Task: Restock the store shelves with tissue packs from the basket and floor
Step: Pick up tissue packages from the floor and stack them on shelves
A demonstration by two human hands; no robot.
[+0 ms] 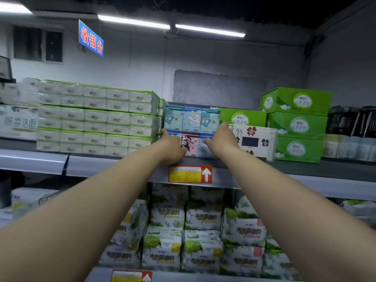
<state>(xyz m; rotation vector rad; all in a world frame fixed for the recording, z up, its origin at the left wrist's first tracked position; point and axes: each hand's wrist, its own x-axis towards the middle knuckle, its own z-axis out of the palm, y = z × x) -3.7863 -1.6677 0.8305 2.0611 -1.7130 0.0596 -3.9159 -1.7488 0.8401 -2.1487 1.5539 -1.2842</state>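
Observation:
A cartoon-printed tissue pack point(192, 121), teal, blue and pink, stands on the top shelf point(305, 166) between green-wrapped stacks and green boxes. My left hand point(173, 146) grips its lower left side, fingers curled on the front. My right hand point(222, 139) holds its right edge, thumb on the front and fingers round the side. Both arms reach up and forward. The pack's lower corners are hidden by my hands.
Stacked green-and-white tissue bundles point(97, 117) fill the shelf's left. Green boxes point(297, 125) and a white flowered box point(254, 140) sit to the right. A red-and-yellow price tag point(190, 174) hangs on the shelf edge. Tea-tree packs point(203, 231) fill the lower shelf.

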